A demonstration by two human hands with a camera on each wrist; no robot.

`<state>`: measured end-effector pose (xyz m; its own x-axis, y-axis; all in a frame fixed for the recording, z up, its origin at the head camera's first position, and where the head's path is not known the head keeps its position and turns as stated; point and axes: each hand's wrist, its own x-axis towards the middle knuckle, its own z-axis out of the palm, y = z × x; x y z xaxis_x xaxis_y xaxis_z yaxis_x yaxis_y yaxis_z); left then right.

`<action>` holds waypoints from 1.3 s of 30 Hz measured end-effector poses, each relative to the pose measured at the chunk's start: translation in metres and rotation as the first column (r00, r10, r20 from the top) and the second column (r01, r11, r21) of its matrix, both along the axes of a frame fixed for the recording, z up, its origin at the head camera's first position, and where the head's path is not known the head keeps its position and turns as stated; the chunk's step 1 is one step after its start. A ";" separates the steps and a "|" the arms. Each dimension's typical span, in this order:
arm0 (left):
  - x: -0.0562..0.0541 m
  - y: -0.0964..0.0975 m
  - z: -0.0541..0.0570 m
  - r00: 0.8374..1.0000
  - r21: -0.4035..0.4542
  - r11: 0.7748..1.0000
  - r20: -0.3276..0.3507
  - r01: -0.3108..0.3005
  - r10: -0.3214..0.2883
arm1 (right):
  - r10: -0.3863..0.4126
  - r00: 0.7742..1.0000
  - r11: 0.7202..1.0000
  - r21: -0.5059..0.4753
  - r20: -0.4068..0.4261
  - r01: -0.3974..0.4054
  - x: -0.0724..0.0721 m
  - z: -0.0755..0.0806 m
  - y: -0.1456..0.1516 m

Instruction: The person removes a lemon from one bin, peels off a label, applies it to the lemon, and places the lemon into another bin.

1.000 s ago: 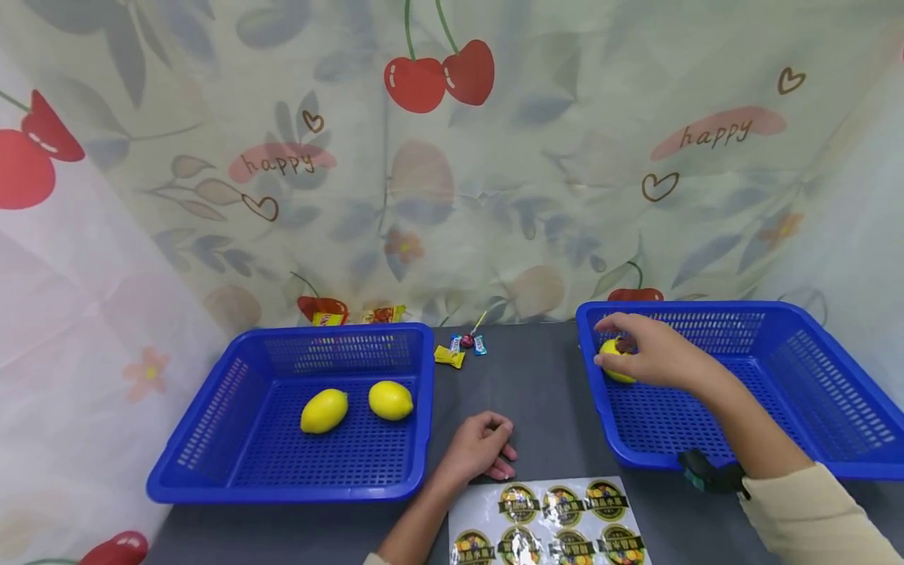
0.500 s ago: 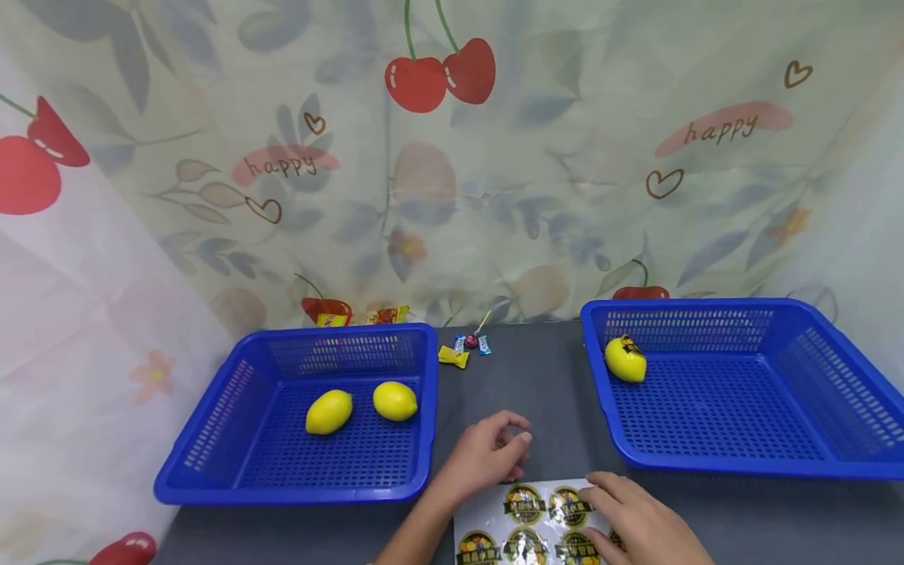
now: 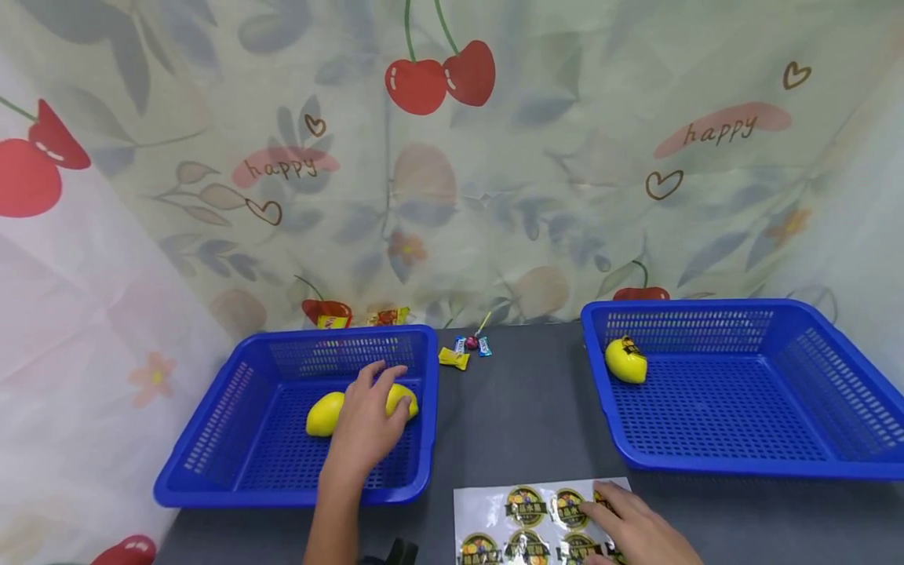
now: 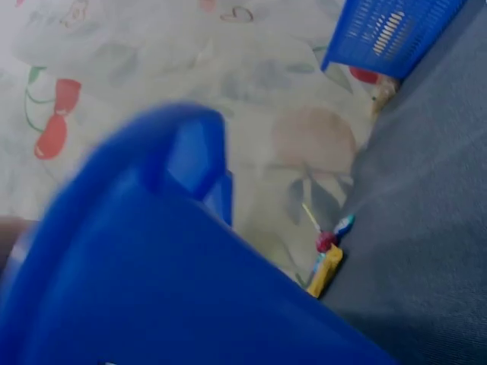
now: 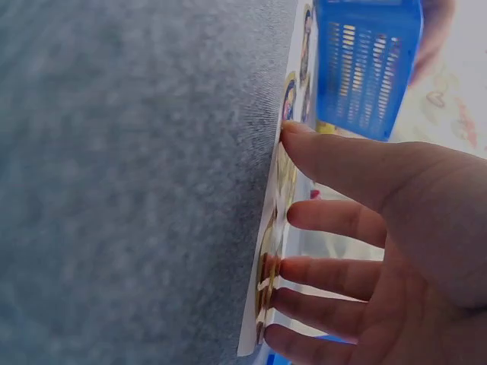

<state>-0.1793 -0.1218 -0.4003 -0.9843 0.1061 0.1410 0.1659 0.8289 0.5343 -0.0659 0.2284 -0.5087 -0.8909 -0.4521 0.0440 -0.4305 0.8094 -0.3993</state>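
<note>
Two yellow lemons lie in the left blue basket (image 3: 240, 501). My left hand (image 3: 366, 422) reaches in with fingers spread over the right lemon (image 3: 402, 400), and partly covers the left lemon (image 3: 325, 416). In the left wrist view the basket wall (image 4: 183, 281) hides nearly all of this hand. My right hand (image 3: 644, 532) rests at the right side of a white sheet of round fruit stickers (image 3: 472, 502). Its thumb and fingertips touch the sheet in the right wrist view, fingers apart and nearly straight. A lemon with a sticker (image 3: 625, 362) lies in the right basket (image 3: 720, 468).
Between the baskets, by the back curtain, lie a yellow wrapped candy (image 3: 453, 359), a lollipop (image 3: 472, 342) and small blue-white candies (image 3: 484, 347). Snack packets (image 3: 388, 316) show behind the left basket. Printed curtains stand at the back and sides of the grey table (image 3: 523, 424).
My right hand has left the stickered lemon in the right basket and come down to the sticker sheet. My left hand has moved from the table into the left basket, over the right lemon.
</note>
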 end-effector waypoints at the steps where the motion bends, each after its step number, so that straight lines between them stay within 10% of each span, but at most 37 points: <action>1: -0.002 -0.005 -0.003 0.999 -0.070 0.998 0.032 -0.005 0.007 | -0.001 1.000 1.000 0.003 0.020 0.001 0.000 0.001 0.000; 8: -0.008 -0.016 -0.014 0.947 -0.166 0.975 0.307 0.146 -0.090 | -0.001 0.996 1.000 0.016 0.084 -0.001 -0.002 0.008 -0.003; 19: -0.014 -0.021 -0.017 0.987 -0.232 0.972 0.161 0.048 -0.010 | -0.010 1.000 1.000 0.011 0.024 0.009 0.000 0.009 -0.004; 29: -0.008 -0.022 -0.018 0.956 -0.199 0.975 0.293 0.093 -0.031 | 0.034 0.994 0.997 0.064 0.102 -0.041 -0.012 0.018 -0.001; 39: -0.009 -0.021 -0.017 0.926 -0.224 0.969 0.377 0.106 -0.015 | -0.105 0.978 0.980 0.184 0.182 0.071 -0.017 0.028 -0.021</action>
